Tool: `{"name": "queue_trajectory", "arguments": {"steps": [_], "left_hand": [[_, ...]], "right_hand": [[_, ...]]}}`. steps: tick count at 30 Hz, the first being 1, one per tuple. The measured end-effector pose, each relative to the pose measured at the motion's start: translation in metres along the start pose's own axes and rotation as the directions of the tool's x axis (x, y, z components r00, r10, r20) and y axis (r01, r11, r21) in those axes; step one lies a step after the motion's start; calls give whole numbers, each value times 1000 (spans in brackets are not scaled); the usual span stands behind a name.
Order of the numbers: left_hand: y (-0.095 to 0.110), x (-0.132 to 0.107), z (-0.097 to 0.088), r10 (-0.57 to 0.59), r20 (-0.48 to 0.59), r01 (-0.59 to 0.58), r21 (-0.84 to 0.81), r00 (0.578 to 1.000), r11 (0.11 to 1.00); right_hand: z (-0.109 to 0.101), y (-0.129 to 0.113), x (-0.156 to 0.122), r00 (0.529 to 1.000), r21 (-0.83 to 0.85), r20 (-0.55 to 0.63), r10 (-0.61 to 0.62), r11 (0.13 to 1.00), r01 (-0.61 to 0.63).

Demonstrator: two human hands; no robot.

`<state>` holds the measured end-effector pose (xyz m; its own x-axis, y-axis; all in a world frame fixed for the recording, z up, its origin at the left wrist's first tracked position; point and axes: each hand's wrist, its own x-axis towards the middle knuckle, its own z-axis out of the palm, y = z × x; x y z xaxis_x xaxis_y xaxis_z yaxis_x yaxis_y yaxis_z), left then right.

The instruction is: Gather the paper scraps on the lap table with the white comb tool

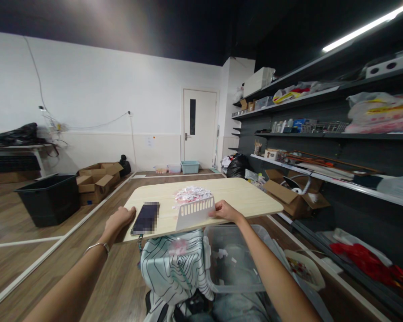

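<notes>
My right hand [225, 212] pinches the right end of a white slotted plastic panel [195, 212], which stands tilted on the pale wooden tabletop [242, 197]. Just behind the panel lies a loose heap of small white and pinkish paper pieces [192, 194]. At the tabletop's left edge, my left hand [120, 219] has its fingers curled round the rim; their undersides are hidden. Between that hand and the panel rests a dark phone [145, 218], partly blurred out, with a strap hanging over the front edge.
Below the front edge are a clear plastic bin [235, 264] with a few paper scraps and a patterned cloth [171, 268] over my lap. A black tub [50, 199] and cardboard boxes [99, 179] stand left. Loaded shelves [322, 134] line the right wall.
</notes>
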<state>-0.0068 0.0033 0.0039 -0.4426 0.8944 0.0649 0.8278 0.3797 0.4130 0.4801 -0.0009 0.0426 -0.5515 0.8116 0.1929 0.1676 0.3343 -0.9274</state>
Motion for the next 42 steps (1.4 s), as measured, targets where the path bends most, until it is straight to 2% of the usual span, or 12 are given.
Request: {"name": "queue_trajectory", "arguments": {"steps": [7,13,17,42], "left_hand": [[1,-1,-2,-13,6,13,8,1000,1000],[0,1,0,-19,-6,19,-2,1000,1000],[-1,3,1,-11,5,11,3,1000,1000],[-5,7,6,-13,7,13,14,1000,1000]], "right_hand": [[-3,5,2,1000,10,-6,15,1000,-15],[-6,12,5,986,39,-162,-44,998,51],[-7,18,8,976,-5,-208,-59,998,59],[-1,21,12,984,-73,-160,-74,995,63]]}}
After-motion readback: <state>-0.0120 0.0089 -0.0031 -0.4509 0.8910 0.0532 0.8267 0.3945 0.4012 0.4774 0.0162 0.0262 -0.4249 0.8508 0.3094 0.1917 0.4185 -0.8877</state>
